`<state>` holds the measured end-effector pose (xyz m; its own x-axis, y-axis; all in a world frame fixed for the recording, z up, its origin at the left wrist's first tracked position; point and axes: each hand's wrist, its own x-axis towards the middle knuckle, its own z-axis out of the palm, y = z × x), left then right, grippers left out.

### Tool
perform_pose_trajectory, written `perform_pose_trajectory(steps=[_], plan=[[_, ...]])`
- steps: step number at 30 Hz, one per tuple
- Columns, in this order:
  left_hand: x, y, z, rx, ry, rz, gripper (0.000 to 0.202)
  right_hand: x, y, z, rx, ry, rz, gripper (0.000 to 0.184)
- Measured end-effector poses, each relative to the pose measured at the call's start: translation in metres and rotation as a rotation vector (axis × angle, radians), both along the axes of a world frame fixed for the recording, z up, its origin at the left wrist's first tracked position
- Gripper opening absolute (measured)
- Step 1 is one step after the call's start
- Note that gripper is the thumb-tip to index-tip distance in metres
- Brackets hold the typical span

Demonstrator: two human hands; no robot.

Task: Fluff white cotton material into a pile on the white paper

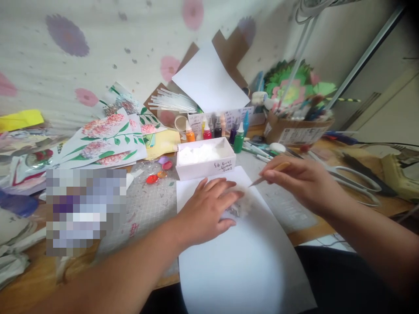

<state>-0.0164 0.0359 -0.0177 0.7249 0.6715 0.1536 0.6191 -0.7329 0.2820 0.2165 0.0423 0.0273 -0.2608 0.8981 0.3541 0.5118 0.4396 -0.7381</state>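
My left hand [211,209] lies flat with fingers spread on a large white sheet of paper [229,270]. Beside its fingertips is a blurred greyish patch [244,208] on the sheet, partly hidden by the hand. In my right hand [296,181] is a slim palette knife [260,179] with a wooden handle and a pointed grey blade. Its tip points down-left, close to the paper's upper right edge; contact cannot be made out. Just behind the sheet stands a white box [206,168] with white material inside and handwriting on its front.
Paint bottles [238,138] line up behind the box. Red, orange and purple paint blobs [152,179] lie to the left on the grey cutting mat [147,200]. Flower paintings [98,148] are further left. Scissors [353,179] and a cardboard box [297,133] of tools sit right.
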Motion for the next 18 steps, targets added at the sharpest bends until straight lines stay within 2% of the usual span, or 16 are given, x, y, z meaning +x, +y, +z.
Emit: perform_pose_trajectory(steps=[4, 7, 9, 12, 15, 18], plan=[[-0.001, -0.002, 0.003, -0.034, 0.090, -0.067, 0.060, 0.012, 0.006, -0.009, -0.004, 0.050, -0.138, 0.028], [-0.003, 0.004, 0.005, -0.034, 0.114, -0.001, 0.061, 0.017, 0.007, -0.012, 0.019, 0.051, -0.153, 0.028], [-0.007, 0.010, 0.006, -0.016, 0.123, 0.051, 0.054, 0.017, 0.007, -0.010, 0.048, 0.033, -0.146, 0.026], [-0.013, 0.014, 0.006, -0.003, 0.166, 0.062, 0.044, 0.018, 0.006, -0.006, 0.078, 0.008, -0.141, 0.025], [-0.020, 0.005, 0.007, 0.005, 0.213, 0.085, 0.057, 0.021, 0.007, -0.003, 0.063, 0.012, -0.158, 0.027], [-0.027, -0.014, 0.009, -0.013, 0.273, 0.135, 0.071, 0.026, 0.009, -0.003, 0.026, 0.057, -0.174, 0.029]])
